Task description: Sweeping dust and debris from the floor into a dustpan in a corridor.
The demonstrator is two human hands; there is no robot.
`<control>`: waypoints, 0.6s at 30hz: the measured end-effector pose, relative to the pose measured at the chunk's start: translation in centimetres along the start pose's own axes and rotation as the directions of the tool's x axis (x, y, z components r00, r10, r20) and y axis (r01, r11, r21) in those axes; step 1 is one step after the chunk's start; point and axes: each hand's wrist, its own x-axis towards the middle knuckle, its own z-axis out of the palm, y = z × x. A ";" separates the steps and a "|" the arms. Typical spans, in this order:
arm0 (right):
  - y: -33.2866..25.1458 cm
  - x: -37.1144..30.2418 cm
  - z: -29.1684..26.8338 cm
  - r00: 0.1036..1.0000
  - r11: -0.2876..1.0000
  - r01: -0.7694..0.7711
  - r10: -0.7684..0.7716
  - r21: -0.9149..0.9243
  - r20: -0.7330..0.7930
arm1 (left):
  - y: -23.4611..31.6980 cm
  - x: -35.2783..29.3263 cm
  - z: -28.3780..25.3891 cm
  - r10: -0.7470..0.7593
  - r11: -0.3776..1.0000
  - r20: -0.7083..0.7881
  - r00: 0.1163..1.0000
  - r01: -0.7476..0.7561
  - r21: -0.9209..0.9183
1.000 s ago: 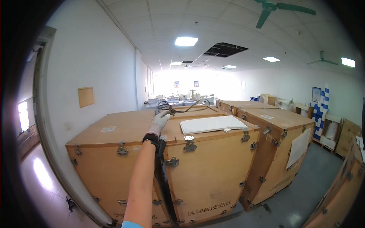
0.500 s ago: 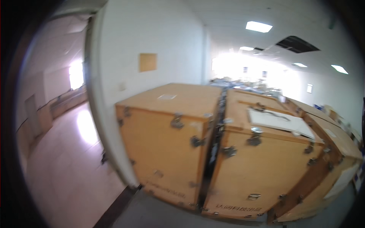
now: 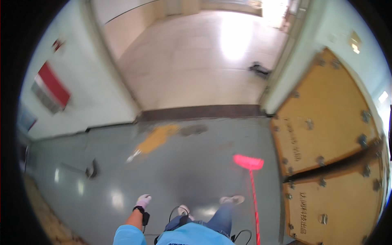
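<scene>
My left hand [image 3: 143,201], in a pale glove, hangs out at the left above the grey floor. It touches nothing I can see, and its fingers are too blurred to read. My right hand is out of view. A bright pink-red broom [image 3: 249,162] stands to my right, its head on the floor and its striped handle [image 3: 255,204] running off the lower edge. Whatever holds the handle does not show.
A doorway with a dark threshold [image 3: 200,112] opens ahead onto a pale tiled floor [image 3: 183,57]. Wooden crates [image 3: 326,118] with metal latches line the right. A yellowish patch [image 3: 157,138] marks the grey floor. A dark long-handled object [image 3: 92,168] lies left; a black object [image 3: 259,69] sits beyond the doorway.
My view has swung left and down, from the crates and room to the doorway and floor. My left hand, my feet and the broom have come into sight.
</scene>
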 end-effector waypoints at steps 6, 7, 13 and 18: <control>-14.2 11.9 2.3 0.961 0.950 0.255 -0.229 0.182 -0.153 | -18.2 -18.0 -1.1 -0.339 0.939 -0.036 0.940 0.336 -0.064; -18.5 12.3 2.6 0.949 0.938 0.291 -0.258 0.189 -0.179 | -26.1 -21.3 0.8 -0.471 0.864 -0.070 0.880 0.443 -0.240; -38.4 5.6 -2.6 0.899 0.899 0.436 -0.432 0.039 -0.069 | -37.3 -32.7 7.5 -0.867 0.363 0.023 0.498 0.661 -0.657; -55.1 1.3 -1.5 0.768 0.743 0.641 -0.626 -0.193 0.136 | -34.5 -33.3 14.7 -0.861 -0.060 0.211 0.464 0.318 -0.946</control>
